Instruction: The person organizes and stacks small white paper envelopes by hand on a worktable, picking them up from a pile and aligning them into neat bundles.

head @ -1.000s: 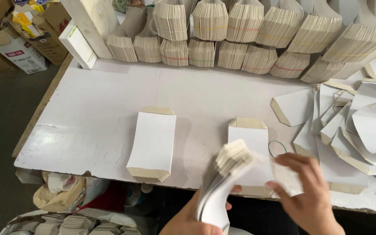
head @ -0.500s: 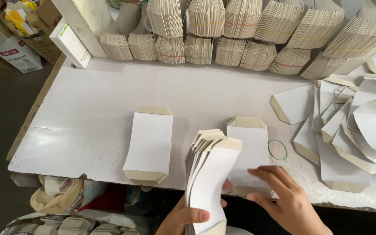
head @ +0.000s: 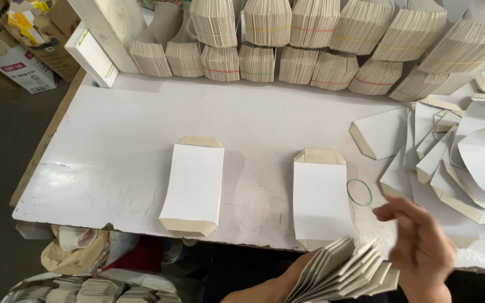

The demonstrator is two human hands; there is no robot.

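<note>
Starting at the left of the white table [head: 113, 146], a slim white box [head: 91, 55] leans by its far corner, and cardboard cartons [head: 15, 59] stand on the floor beyond that edge. Along the table's far side runs a row of banded bundles of flat cards [head: 310, 50]. Nearer the front lie two neat piles: the left stack [head: 193, 188] and, right of it, the middle stack [head: 321, 196], with a green rubber band [head: 359, 192] just beside that one. Below the table's front edge, the fanned sheaf of cards [head: 346, 275] is clasped from beneath by the left hand [head: 279, 286], mostly hidden. The right hand [head: 422, 247] sits against the fan's right side, fingers loose and spread, grasping nothing that shows. A heap of loose cards [head: 467, 151] covers the table's right end. Judging from the splayed edges, squaring the fan well calls for tapping them flush before any band goes round, keeping the bottom grip firm.
</note>
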